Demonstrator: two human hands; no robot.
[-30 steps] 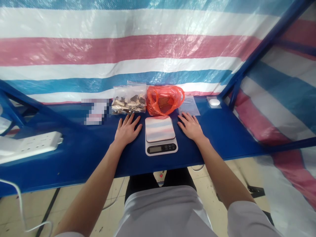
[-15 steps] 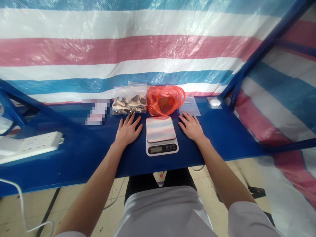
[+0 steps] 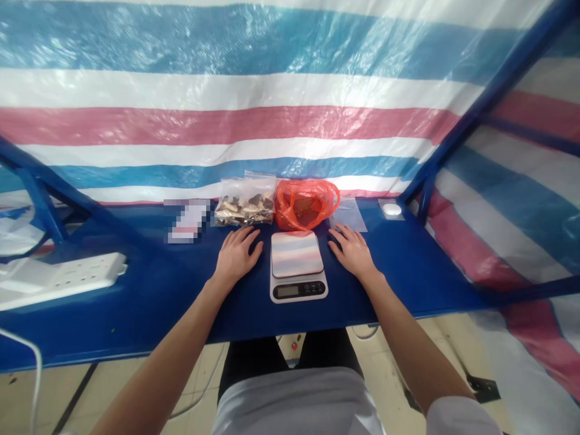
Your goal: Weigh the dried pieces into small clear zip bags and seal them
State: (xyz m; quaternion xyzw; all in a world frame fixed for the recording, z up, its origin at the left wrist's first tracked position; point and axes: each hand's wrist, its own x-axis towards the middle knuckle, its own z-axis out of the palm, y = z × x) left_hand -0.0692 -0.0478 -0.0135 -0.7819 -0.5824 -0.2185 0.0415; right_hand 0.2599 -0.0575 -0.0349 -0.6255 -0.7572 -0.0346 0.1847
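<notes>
Palm down on the blue table (image 3: 149, 302), my left hand (image 3: 236, 254) lies with its fingers spread, holding nothing. Just beyond its fingertips is a clear zip bag (image 3: 245, 205) of dark and pale dried pieces, perhaps sliced mushrooms. My right hand (image 3: 353, 251) also rests flat and open, its fingertips at the edge of a flat clear plastic bag (image 3: 348, 212). Between the hands sits a kitchen scale (image 3: 298, 257) with a reflective square plate and a small display. Behind the scale stands an open red plastic bag (image 3: 306, 205) with brownish contents I cannot make out.
A white power strip (image 3: 86, 270) lies at the left. Near the back are a blurred-out card (image 3: 188, 220) and a small white rounded item (image 3: 392, 209) on clear plastic at the right. Striped sheeting (image 3: 254, 124) and blue frame bars (image 3: 457, 130) enclose the table.
The view has tilted up a little, so the table and everything on it appear lower. Both hands stay flat in the same places beside the scale.
</notes>
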